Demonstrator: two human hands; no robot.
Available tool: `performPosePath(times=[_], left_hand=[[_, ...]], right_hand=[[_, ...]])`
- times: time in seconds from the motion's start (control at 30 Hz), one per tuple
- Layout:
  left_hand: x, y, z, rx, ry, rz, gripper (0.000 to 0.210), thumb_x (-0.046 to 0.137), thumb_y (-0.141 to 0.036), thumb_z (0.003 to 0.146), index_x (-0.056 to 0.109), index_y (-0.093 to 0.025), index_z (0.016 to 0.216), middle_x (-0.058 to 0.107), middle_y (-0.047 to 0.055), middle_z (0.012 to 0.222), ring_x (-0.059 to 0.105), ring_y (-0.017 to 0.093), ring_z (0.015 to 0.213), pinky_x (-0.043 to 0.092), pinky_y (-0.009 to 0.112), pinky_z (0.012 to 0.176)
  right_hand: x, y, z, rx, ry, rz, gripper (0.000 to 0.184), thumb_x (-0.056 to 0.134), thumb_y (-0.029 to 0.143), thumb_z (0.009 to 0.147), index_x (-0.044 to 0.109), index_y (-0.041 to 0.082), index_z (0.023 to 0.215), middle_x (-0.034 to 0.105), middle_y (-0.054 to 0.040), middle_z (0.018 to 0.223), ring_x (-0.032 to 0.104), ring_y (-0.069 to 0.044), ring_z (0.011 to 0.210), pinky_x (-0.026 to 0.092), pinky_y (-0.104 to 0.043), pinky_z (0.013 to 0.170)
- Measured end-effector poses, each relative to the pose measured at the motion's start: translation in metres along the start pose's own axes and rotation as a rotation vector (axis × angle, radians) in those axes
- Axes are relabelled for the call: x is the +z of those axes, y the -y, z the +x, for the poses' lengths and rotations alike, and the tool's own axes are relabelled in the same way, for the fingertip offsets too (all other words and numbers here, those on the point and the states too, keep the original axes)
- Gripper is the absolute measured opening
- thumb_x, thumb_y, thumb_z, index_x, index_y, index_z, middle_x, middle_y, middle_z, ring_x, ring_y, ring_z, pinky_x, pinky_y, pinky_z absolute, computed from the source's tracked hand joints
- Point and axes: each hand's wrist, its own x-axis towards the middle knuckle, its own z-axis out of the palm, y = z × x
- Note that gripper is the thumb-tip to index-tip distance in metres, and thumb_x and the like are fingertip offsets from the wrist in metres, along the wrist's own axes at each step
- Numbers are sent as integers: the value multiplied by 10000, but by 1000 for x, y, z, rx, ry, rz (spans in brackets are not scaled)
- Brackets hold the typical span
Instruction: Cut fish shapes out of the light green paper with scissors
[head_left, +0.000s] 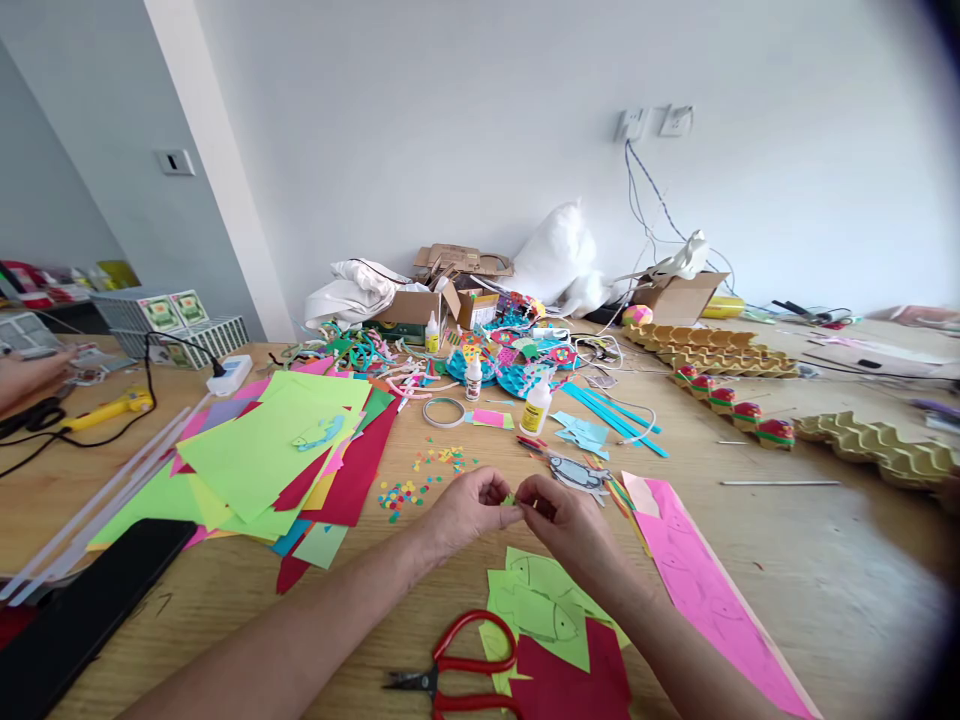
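A small yellow-green paper piece (509,499) is pinched between the fingertips of my left hand (474,508) and my right hand (559,515), which meet above the table. My fingers cover much of it. Just beneath lie yellow-green paper sheets with fish outlines drawn on them (546,610), over dark red paper (577,675). Red-handled scissors (457,665) rest with their blades to the left of these sheets. Beyond my right hand is a grey fish cutout (579,473). Small coloured paper dots (401,497) are scattered to the left of my hands.
Stacked coloured paper (262,450) and a black phone-like slab (97,610) lie left. Glue bottles (535,405), a tape roll (444,412) and a craft pile stand behind. A pink strip (705,580) and egg cartons (877,450) are right. Another person's hand (34,378) shows far left.
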Motion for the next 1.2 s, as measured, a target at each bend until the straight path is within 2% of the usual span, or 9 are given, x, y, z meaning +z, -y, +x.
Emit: performPosePath(times=[0.17,0.4,0.53,0.63,0.8,0.87,0.93,1.07,1.2], left_hand=[[2,5,4,8,-42,-6,117,576,-184,618,514,-161,715,465,-59,607,439,92,586,322,228,564],[3,5,5,18,-64,-40,83,561,-191,624,514,-160,684,486,-49,579,461,94,552,355,234,554],[5,4,4,37,-73,-44,68,560,-175,619,516,-159,668,486,-49,574,454,86,538,358,229,545],[5,5,5,52,-59,-64,103,574,-204,624,510,-164,693,490,-48,584,461,86,536,374,227,537],[0,7,6,79,-65,-139,208,590,-265,659,495,-170,817,550,-16,692,509,95,572,393,223,519],[-3,8,7,65,-79,-122,149,556,-251,679,497,-166,786,556,-12,666,506,91,565,389,218,518],[-5,10,9,47,-84,-112,91,523,-223,683,497,-164,748,554,-15,634,498,87,550,386,214,518],[-8,12,12,35,-86,-103,45,489,-179,673,494,-169,716,538,-30,596,485,79,519,385,212,516],[-11,12,14,27,-98,-100,47,472,-162,675,494,-170,715,540,-31,596,485,79,517,384,213,520]], right_hand=[[1,3,-1,-1,6,53,122,484,134,734,547,198,652,564,21,560,518,-136,521,355,-213,489],[2,-1,0,66,-36,99,44,508,210,750,547,190,751,521,25,573,494,-142,512,334,-227,470],[2,-3,0,86,30,154,152,495,220,755,533,191,611,506,40,520,479,-119,482,335,-208,441],[-3,-7,5,106,72,160,157,512,202,747,541,182,594,516,51,507,484,-106,482,352,-198,441],[-37,-51,38,245,55,9,144,543,200,823,599,146,702,564,37,561,543,-111,521,433,-218,481],[-53,-80,56,335,16,-103,141,542,247,873,610,127,905,639,-14,817,611,-137,677,509,-288,603],[-62,-108,72,411,-7,-203,219,517,273,896,578,170,1080,605,-63,1095,612,-185,881,522,-369,748],[-61,-146,85,440,29,-301,222,504,270,902,579,198,1098,584,-64,1154,599,-200,938,513,-376,785],[-50,-159,84,432,72,-357,231,425,274,936,615,210,1051,594,-33,1132,590,-210,976,502,-336,789]])
